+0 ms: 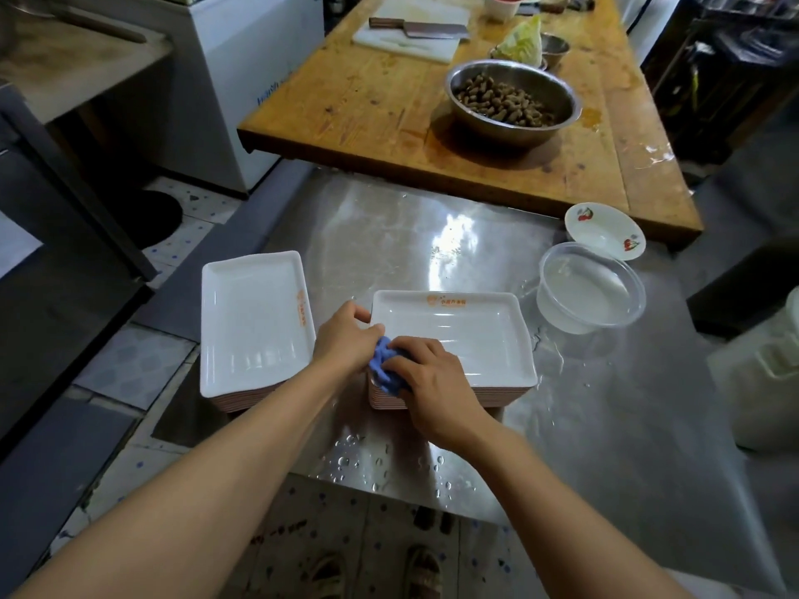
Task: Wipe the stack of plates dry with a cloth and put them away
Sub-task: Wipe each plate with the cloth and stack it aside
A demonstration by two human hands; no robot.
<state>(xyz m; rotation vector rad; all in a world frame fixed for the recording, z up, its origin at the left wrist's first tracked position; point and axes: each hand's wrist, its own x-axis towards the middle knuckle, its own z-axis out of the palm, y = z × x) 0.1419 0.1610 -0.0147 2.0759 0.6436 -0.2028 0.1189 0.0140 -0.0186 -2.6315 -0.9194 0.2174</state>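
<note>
Two stacks of white rectangular plates with orange logos stand on the steel table [389, 235]. The right stack [471, 339] lies in front of me; the left stack [255, 322] stands at the table's left edge. My right hand [432, 382] presses a crumpled blue cloth [385, 369] onto the near left corner of the right stack's top plate. My left hand [346, 339] grips that plate's left edge, fingers curled over the rim and touching the cloth.
A clear plastic bowl [592, 291] with water and a small white bowl with cherry prints [605, 231] stand to the right. Behind is a wooden table [367, 101] with a steel bowl of peanuts [512, 101], a cleaver and cabbage. Water drops dot the near table edge.
</note>
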